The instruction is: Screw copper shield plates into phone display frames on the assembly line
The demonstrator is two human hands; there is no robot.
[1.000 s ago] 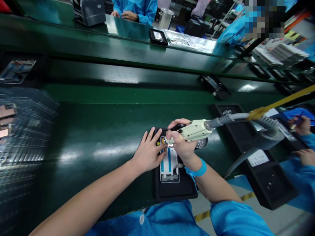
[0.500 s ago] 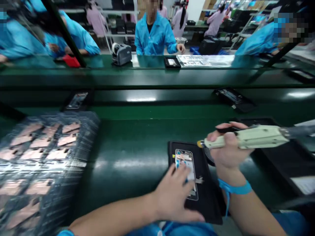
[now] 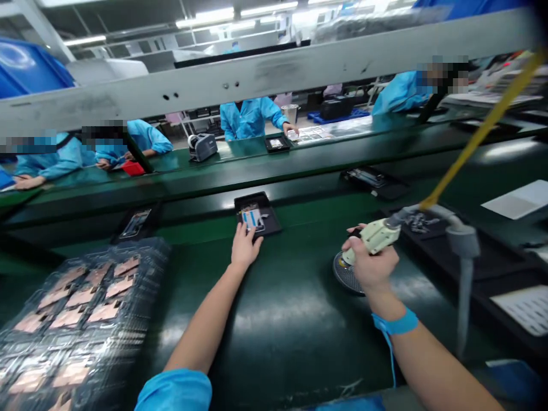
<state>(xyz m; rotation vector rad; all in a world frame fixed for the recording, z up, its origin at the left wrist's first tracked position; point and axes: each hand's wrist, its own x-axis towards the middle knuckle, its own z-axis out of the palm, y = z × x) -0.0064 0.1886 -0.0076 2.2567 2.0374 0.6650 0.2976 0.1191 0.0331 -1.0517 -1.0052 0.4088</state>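
My left hand [image 3: 244, 250] is stretched far forward, its fingers extended over the near edge of a black tray [image 3: 274, 224]. In that tray lies an opened phone [image 3: 252, 216] with blue and white parts showing inside; my fingertips cover its lower end. My right hand [image 3: 372, 265] is wrapped round a pale green electric screwdriver [image 3: 380, 236], which points down and to the left. Its tip is over a round dark dish [image 3: 347, 278], and whether it touches what is in there cannot be made out. A blue wrist strap [image 3: 394, 323] circles my right wrist.
Clear plastic trays with copper-coloured parts [image 3: 92, 294] stand at the left. Other black trays with phones lie at the back left [image 3: 136, 221] and back right [image 3: 372, 181]. A large black tray [image 3: 462, 268] and the screwdriver's grey cable [image 3: 464, 297] are at the right. Co-workers in blue sit opposite.
The tray with the phone has moved from in front of me to the far side of the bench, my left hand going along. My right hand has brought the screwdriver down to the round dish.
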